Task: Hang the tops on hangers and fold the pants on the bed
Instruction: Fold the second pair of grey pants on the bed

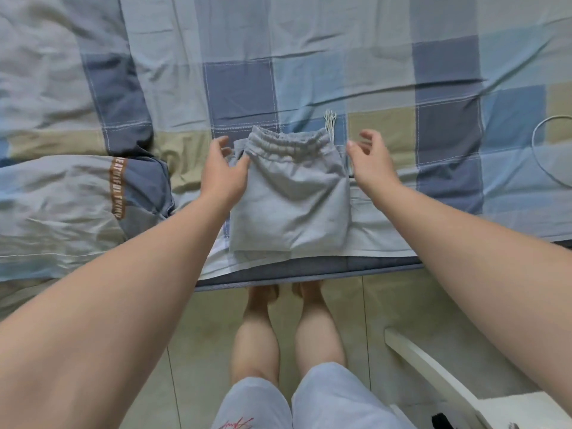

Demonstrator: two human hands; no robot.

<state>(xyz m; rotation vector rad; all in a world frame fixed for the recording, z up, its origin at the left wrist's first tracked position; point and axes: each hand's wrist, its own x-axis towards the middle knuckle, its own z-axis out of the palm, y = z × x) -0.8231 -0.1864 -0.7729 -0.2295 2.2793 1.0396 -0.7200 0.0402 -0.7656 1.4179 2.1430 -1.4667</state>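
Folding seems done. Your spread left hand [223,170] touches grey elastic-waist cotton pants [291,196] at nine o'clock; spread right hand [370,159] hovers at three. Next, set them aside.

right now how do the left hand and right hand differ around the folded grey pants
The left hand rests its thumb on the folded grey pants near the waistband; the right hand hovers beside their right edge, seemingly off the cloth. The left hand's fingers are straighter; the right hand's curl loosely. Both are open and grip nothing.
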